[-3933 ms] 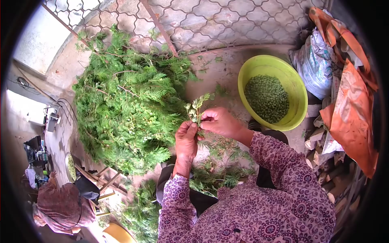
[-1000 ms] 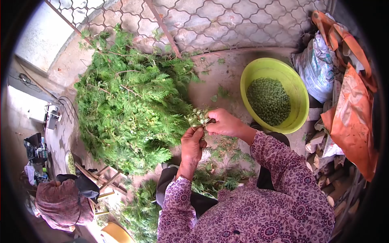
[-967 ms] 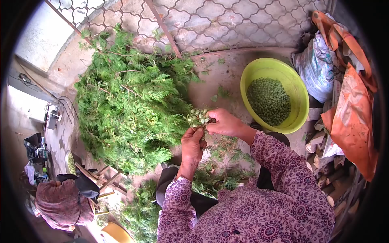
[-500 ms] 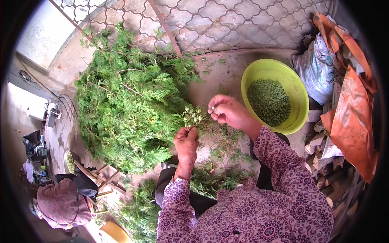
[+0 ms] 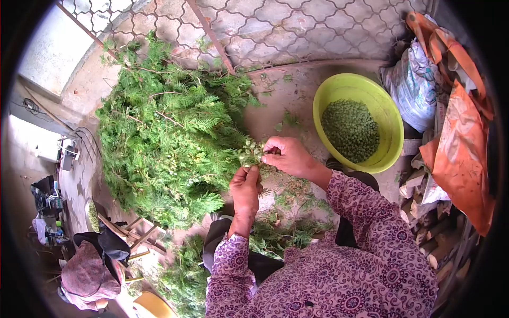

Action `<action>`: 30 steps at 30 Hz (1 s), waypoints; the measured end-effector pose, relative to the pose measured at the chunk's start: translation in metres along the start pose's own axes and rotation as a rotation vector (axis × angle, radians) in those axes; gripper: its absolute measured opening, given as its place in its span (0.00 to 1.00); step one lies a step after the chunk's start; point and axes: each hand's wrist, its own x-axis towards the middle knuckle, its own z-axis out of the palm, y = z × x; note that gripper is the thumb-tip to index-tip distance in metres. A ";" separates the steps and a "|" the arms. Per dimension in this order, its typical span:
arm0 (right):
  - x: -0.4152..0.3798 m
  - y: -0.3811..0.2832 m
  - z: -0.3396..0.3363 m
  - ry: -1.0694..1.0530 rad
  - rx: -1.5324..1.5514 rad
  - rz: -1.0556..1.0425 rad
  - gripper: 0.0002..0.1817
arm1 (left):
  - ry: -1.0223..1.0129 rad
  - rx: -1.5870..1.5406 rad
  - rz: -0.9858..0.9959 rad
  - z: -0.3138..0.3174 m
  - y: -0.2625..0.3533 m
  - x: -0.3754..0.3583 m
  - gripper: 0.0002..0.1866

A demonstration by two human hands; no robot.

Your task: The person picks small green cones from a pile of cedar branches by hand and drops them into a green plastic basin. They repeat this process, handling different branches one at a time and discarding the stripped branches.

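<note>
Above the floor [image 5: 270, 116], the sprig [image 5: 247, 158] stood pinched tight in the left hand [image 5: 245, 195]. The right hand [image 5: 294, 158], apart from it in the earlier frame, had returned to its cones [image 5: 256, 149], fingers nearly closed (gripping one or not, I cannot tell), putting both hands at it, between leafy heap [image 5: 169, 132] and basin [image 5: 391, 119].

Your basin [image 5: 389, 106] looks smooth, faintly glossy plastic. Right of the basin, the sack [image 5: 412, 90] is crinkled plastic; beyond the basin, the mesh [image 5: 256, 36] is matt metal. Your sleeves [image 5: 366, 206] are matt cloth.
</note>
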 end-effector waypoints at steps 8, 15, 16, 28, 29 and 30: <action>0.014 -0.008 -0.038 0.126 0.793 0.408 0.05 | 0.001 0.009 0.075 -0.006 0.005 0.000 0.05; 0.008 -0.021 -0.024 -0.154 0.860 0.361 0.03 | 0.008 0.173 0.186 -0.011 -0.007 0.003 0.08; 0.008 -0.025 -0.022 -0.177 0.565 0.288 0.04 | 0.007 0.174 0.185 -0.009 -0.007 0.002 0.08; -0.003 -0.006 -0.015 -0.088 -0.205 -0.161 0.07 | -0.084 0.410 0.346 -0.007 -0.020 0.007 0.09; -0.004 -0.007 -0.016 -0.084 -0.205 -0.160 0.07 | -0.081 0.432 0.357 -0.008 -0.021 0.007 0.09; -0.004 -0.008 -0.017 -0.081 -0.205 -0.160 0.07 | -0.078 0.453 0.368 -0.007 -0.021 0.007 0.10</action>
